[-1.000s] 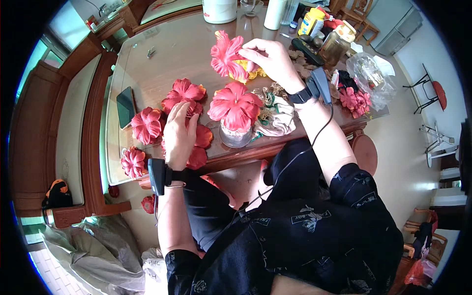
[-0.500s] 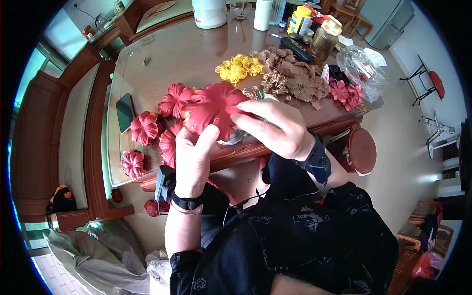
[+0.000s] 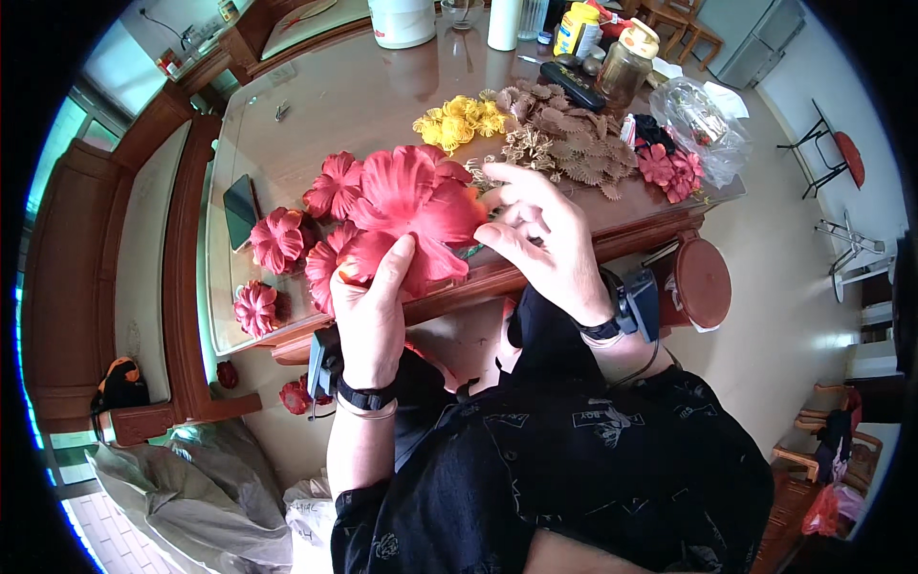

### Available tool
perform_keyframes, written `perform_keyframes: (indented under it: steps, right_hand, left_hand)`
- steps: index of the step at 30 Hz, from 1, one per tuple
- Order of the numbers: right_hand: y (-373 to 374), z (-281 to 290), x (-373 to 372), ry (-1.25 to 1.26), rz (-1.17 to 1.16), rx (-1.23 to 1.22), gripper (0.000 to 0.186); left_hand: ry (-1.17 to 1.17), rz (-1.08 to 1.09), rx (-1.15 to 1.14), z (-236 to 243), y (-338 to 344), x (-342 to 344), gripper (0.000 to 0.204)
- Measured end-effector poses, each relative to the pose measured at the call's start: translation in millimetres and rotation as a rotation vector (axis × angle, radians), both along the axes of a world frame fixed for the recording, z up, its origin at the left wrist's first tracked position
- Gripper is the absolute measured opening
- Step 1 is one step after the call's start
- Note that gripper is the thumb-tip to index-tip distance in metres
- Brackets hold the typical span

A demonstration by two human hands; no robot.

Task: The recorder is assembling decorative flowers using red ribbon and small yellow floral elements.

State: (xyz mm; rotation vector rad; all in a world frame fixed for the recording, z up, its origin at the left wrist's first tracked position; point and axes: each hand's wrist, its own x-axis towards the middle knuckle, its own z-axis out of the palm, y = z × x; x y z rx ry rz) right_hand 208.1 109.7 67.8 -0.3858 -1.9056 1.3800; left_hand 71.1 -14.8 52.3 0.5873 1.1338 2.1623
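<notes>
My left hand [image 3: 373, 301] pinches a large red artificial flower [image 3: 411, 196] at its lower edge, thumb on top of a petal and fingers hidden beneath. The flower's wide, creased petals face up over the table's front edge, with some orange on their undersides. At its right side is my right hand [image 3: 545, 234], thumb and index finger spread and the other fingers half curled; whether a fingertip touches the petals is unclear. Left of the held flower lie several finished-looking red flowers, among them one by the phone [image 3: 279, 239] and one near the corner [image 3: 256, 308].
On the glass-topped table [image 3: 316, 105] lie yellow flower pieces [image 3: 461, 121], a brown pile of serrated pieces [image 3: 583, 153], smaller red flowers [image 3: 669, 172] and a phone [image 3: 241, 212]. A white bucket [image 3: 402, 24], bottles and a jar [image 3: 628, 65] stand behind. A lidded brown bin [image 3: 701, 284] is at right.
The held flower has tilted and turned, showing its petals more from above. My right hand has drawn off the petals toward the right, its thumb and index finger parting.
</notes>
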Motion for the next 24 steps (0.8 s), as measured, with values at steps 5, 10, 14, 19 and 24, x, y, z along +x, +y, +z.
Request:
perform_keyframes:
  steps: [5,10,14,19,24]
  right_hand:
    - [2.9,-10.1,1.2,-0.019,0.322,-0.5,0.023]
    - [-6.8,-4.9,-0.9,-0.111,0.338,-0.431,0.012]
    - [-4.0,-14.0,-4.7,-0.237,0.383,-0.281,0.017]
    - [-9.2,-5.5,-9.6,-0.285,0.353,0.133,0.024]
    - [-16.3,-14.5,-14.4,-0.243,0.396,0.053,0.025]
  left_hand:
    - [-0.017,-0.024,-0.009,-9.7,-18.0,8.1,0.011]
    - [0.036,0.027,-0.083,-35.0,-35.3,4.8,0.032]
    - [0.479,0.185,-0.245,-33.7,-43.2,3.3,0.052]
    - [0.879,0.08,-0.239,-31.9,-45.0,2.3,0.036]
    - [0.487,-0.222,-0.085,-36.1,-44.9,1.6,0.018]
